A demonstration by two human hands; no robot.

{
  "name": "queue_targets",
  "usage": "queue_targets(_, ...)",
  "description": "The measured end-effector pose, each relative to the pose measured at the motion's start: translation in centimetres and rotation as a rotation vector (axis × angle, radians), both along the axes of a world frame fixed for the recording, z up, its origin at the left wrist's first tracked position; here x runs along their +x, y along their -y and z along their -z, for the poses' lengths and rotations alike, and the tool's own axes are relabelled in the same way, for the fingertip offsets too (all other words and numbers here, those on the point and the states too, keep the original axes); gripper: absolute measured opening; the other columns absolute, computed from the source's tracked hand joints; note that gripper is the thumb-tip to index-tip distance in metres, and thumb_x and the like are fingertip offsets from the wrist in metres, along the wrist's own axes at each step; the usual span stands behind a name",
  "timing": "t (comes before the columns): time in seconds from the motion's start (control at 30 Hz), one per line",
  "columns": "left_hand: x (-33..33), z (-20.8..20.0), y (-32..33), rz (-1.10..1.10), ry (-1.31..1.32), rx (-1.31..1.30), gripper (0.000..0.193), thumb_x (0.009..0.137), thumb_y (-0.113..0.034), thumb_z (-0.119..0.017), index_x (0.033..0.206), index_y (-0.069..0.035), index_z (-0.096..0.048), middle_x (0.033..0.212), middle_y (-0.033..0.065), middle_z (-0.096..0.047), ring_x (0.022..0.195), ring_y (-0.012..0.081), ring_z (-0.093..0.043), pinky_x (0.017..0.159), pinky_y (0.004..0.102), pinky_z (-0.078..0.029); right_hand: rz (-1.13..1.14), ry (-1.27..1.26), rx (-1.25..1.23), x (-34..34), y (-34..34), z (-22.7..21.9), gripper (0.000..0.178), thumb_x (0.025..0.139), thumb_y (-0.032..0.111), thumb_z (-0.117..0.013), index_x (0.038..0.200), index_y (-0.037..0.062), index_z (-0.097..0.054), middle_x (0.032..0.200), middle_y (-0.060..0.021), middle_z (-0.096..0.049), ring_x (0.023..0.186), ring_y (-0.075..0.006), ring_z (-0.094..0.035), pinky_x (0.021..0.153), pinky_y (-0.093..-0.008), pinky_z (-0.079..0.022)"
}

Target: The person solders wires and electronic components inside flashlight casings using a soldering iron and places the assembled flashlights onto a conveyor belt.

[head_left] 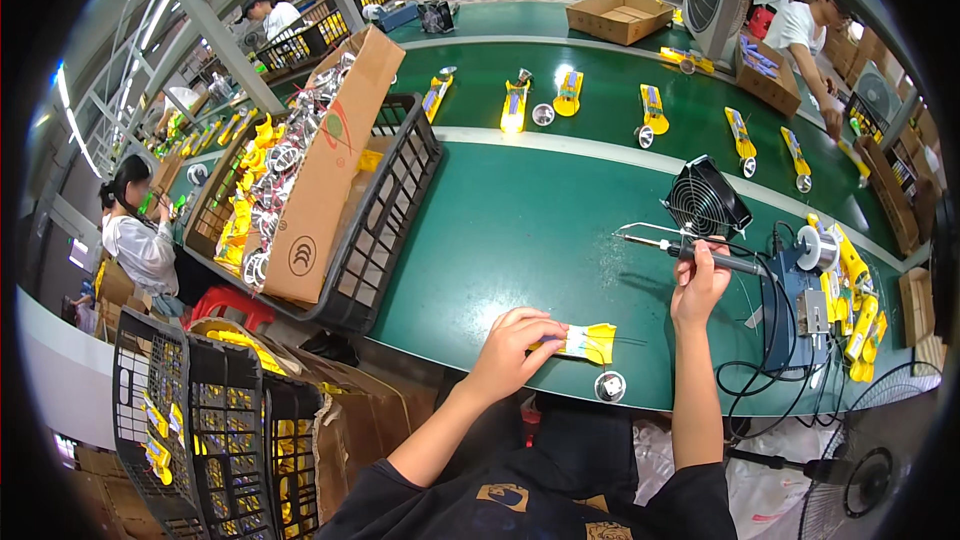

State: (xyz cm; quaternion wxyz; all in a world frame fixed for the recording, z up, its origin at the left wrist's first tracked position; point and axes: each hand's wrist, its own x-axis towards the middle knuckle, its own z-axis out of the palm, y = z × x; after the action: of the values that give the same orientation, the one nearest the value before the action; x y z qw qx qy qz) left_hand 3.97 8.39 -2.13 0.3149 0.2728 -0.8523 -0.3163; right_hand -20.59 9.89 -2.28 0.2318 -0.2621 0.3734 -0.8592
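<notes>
- Yellow and flat, on the green counter (480, 240) near its front edge: a lamp piece (598, 343), with a pale strip along its middle; held at its left end between thumb and fingers of the left hand (520, 340);
- just below that piece, at the counter's edge: a round silver reflector (610, 387), white at its centre;
- grasped by its dark handle in the right hand (702, 285): a soldering iron (742, 263), with its tip pointing left, raised above and well apart from the lamp piece;
- just behind the iron: a small black fan (706, 200), tilted on the counter;
- to the right: a blue box (783, 315), with a spool of wire (818, 248) near its top, black cables (735, 387) in loops, and beside it a heap of yellow parts (858, 325);
- to the left: a black crate (385, 225) around a tilted carton (335, 180), with yellow parts and silver reflectors heaped alongside;
- beyond the counter: a green belt (600, 135), carrying spaced yellow pieces (653, 110) with reflectors; at its far right, a co-worker (797, 30) reaching down.
</notes>
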Motion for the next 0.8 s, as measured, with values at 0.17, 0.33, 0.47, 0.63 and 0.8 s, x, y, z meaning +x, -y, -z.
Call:
queue_targets(0.17, -0.8, 1.0, -0.3, -0.155, -0.062, 0.08, 0.004, 0.07, -0.01, -0.059, 0.074, -0.007, -0.059, 0.078, 0.0028, -0.059, 0.077, 0.0195, -0.052, 0.079, 0.0324, -0.036, 0.023, -0.03, 0.04, 0.2, 0.0, -0.2, 0.011, 0.078, 0.008, -0.052, 0.076, 0.005, -0.042, 0.058, -0.0007, -0.044, 0.041, -0.0043, -0.04, 0.035, -0.0152, -0.029)
queue_targets(0.33, -1.2, 1.7, -0.5, -0.188, -0.106, -0.019, 0.005, 0.068, -0.011, -0.061, 0.072, -0.008, -0.059, 0.072, 0.0023, -0.058, 0.073, 0.0187, -0.051, 0.08, 0.0342, -0.035, 0.073, -0.077, 0.116, 0.2, 0.1, 0.1, 0.011, 0.078, 0.007, -0.052, 0.076, 0.0046, -0.042, 0.058, -0.0003, -0.044, 0.042, -0.0041, -0.04, 0.036, -0.0151, -0.029)
queue_targets(0.47, -1.4, 1.9, -0.6, -0.21, -0.142, -0.087, 0.005, 0.065, -0.011, -0.064, 0.068, -0.008, -0.06, 0.067, 0.0009, -0.059, 0.07, 0.0168, -0.05, 0.083, 0.0388, -0.033, 0.092, -0.115, 0.155, 0.1, 0.2, 0.5, 0.011, 0.077, 0.008, -0.053, 0.077, 0.0045, -0.043, 0.058, -0.0007, -0.045, 0.043, -0.004, -0.041, 0.036, -0.0148, -0.029)
queue_targets(0.63, -1.4, 2.2, -0.7, -0.263, -0.2, -0.052, 0.006, 0.061, -0.01, -0.066, 0.066, -0.009, -0.062, 0.064, 0.0007, -0.059, 0.069, 0.0163, -0.05, 0.083, 0.0392, -0.034, 0.106, -0.134, 0.204, 0.3, 0.2, 0.3, 0.011, 0.077, 0.008, -0.053, 0.077, 0.0048, -0.043, 0.06, -0.0008, -0.046, 0.043, -0.004, -0.042, 0.036, -0.0146, -0.03)
queue_targets(0.8, -1.5, 2.3, -0.7, -0.298, -0.214, -0.066, 0.009, 0.059, -0.007, -0.067, 0.066, -0.009, -0.062, 0.064, 0.0001, -0.058, 0.067, 0.0157, -0.05, 0.082, 0.0388, -0.036, -0.01, -0.184, 0.174, -0.3, -0.4, -0.4, 0.011, 0.074, 0.009, -0.053, 0.075, 0.0045, -0.043, 0.062, -0.0007, -0.045, 0.044, -0.0037, -0.041, 0.036, -0.0141, -0.03)
